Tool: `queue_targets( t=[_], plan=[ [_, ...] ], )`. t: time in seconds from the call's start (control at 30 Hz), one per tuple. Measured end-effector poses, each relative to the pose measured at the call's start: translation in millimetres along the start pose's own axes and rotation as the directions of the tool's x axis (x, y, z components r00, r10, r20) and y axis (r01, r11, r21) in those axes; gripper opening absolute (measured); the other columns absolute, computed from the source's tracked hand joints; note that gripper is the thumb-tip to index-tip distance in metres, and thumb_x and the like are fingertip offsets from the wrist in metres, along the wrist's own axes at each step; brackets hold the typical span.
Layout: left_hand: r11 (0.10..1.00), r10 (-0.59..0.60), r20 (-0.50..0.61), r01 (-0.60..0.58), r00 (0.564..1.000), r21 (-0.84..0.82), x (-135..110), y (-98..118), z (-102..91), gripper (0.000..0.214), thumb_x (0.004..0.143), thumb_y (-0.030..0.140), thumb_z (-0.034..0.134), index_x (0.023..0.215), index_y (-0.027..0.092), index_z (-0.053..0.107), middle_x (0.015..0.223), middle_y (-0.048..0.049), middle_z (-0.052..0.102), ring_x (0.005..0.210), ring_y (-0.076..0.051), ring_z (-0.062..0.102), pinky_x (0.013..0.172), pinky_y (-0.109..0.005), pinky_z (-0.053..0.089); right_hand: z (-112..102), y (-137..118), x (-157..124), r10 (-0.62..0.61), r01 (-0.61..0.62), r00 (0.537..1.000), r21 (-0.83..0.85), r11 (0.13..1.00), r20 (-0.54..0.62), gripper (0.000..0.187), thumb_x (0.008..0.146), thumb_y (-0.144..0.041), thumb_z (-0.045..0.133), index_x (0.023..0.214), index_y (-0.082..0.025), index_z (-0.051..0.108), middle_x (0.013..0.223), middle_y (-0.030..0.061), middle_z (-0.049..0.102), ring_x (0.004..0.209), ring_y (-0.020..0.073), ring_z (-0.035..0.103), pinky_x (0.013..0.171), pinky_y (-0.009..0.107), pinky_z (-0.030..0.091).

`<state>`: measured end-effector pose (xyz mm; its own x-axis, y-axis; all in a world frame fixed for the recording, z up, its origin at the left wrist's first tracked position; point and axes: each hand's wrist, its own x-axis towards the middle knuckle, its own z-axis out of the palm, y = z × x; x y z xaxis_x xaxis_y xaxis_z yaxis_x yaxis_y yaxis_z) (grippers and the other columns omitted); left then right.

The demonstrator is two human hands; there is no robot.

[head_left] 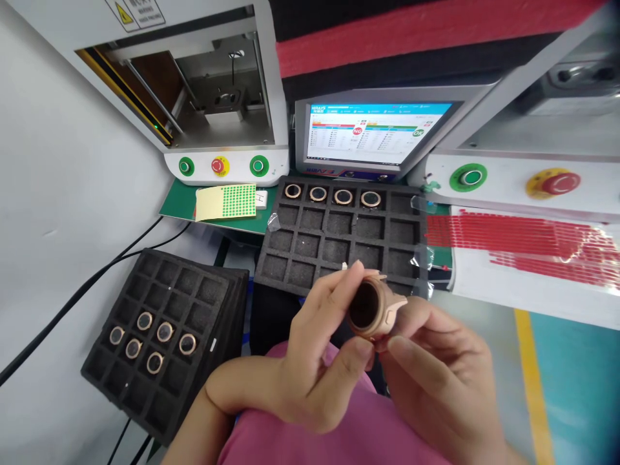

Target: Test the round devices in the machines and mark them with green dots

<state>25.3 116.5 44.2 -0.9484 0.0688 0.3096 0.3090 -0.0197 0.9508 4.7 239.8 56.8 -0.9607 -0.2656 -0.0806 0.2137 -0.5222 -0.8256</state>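
Observation:
A rose-gold watch case (387,309) with a dark round face, lugs and a side button is held up, tilted, in front of my body. My left hand (324,355) grips it from the left, fingers along the top edge and thumb at the bottom. From the right, my right hand (440,361) pinches near its lower edge and lugs; its fingertips are partly hidden behind the case. Just beyond my hands lies a black foam tray (339,224) with several similar round watch cases (343,196) in its far row.
At the lower left, stacked foam trays (188,281) hold more watch cases. Behind are a monitor (378,132), an open-fronted machine (220,116) with buttons and another machine (542,161). A green-dot sticker sheet (225,202) and red strips (523,239) flank the tray. Black cables (97,278) hang left.

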Motion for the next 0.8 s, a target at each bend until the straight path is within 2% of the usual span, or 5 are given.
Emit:
queue_targets(
  t=[0.2, 0.3, 0.47, 0.6, 0.8],
  plan=[
    [0.996, -0.073, 0.001, 0.072, 0.997, -0.053, 1.1, 4.8, -1.3, 0.052, 0.099, 0.032, 0.048, 0.149, 0.036, 0.038, 0.139, -0.0085, 0.052, 0.128, -0.030, 0.053, 0.110, -0.048, 0.045, 1.3, -2.8, 0.5, 0.031, -0.031, 1.000, 0.001, 1.000, -0.003, 0.016, 0.083, -0.030, 0.075, 0.071, -0.023, 0.066, 0.066, 0.0001, 0.061, 0.053, 0.0114, 0.056, 0.047, 0.022, 0.052],
    [0.995, -0.091, 0.014, 0.091, 0.996, -0.034, 1.2, 6.6, -3.1, 0.052, 0.098, 0.031, 0.048, 0.150, 0.034, 0.038, 0.139, -0.0097, 0.052, 0.129, -0.030, 0.052, 0.108, -0.047, 0.047, 1.2, -1.0, -1.1, 0.018, -0.018, 1.000, -0.004, 1.000, -0.007, 0.015, 0.085, -0.029, 0.072, 0.073, -0.024, 0.066, 0.067, -0.0004, 0.060, 0.052, 0.0114, 0.057, 0.047, 0.023, 0.052],
    [0.995, -0.073, 0.039, 0.075, 0.997, -0.062, 0.1, 5.3, -4.1, 0.054, 0.098, 0.025, 0.048, 0.151, 0.031, 0.037, 0.139, -0.0112, 0.049, 0.133, -0.029, 0.049, 0.111, -0.044, 0.044, 0.6, 1.9, -3.4, 0.001, -0.001, 1.000, 0.002, 1.000, -0.016, 0.013, 0.086, -0.026, 0.072, 0.075, -0.024, 0.066, 0.070, -0.0007, 0.061, 0.053, 0.0114, 0.058, 0.047, 0.024, 0.054],
    [0.994, -0.069, -0.001, 0.068, 0.998, -0.081, -1.4, 2.9, -2.7, 0.053, 0.098, 0.026, 0.049, 0.150, 0.030, 0.039, 0.138, -0.0117, 0.049, 0.132, -0.029, 0.049, 0.110, -0.043, 0.046, 1.5, 1.9, -3.4, -0.011, 0.011, 1.000, -0.006, 1.000, -0.002, 0.013, 0.087, -0.025, 0.071, 0.075, -0.023, 0.065, 0.070, -0.0001, 0.061, 0.054, 0.0118, 0.059, 0.050, 0.025, 0.054],
    [0.997, -0.012, 0.010, 0.013, 1.000, -0.082, -1.7, 0.3, -2.6, 0.055, 0.096, 0.023, 0.050, 0.150, 0.027, 0.039, 0.139, -0.0130, 0.048, 0.130, -0.028, 0.051, 0.110, -0.043, 0.044, 3.5, 2.9, -3.9, -0.054, 0.054, 0.998, 0.014, 0.998, 0.015, 0.009, 0.088, -0.021, 0.067, 0.079, -0.024, 0.067, 0.070, -0.0006, 0.060, 0.056, 0.0103, 0.058, 0.051, 0.022, 0.054]
  ],
)
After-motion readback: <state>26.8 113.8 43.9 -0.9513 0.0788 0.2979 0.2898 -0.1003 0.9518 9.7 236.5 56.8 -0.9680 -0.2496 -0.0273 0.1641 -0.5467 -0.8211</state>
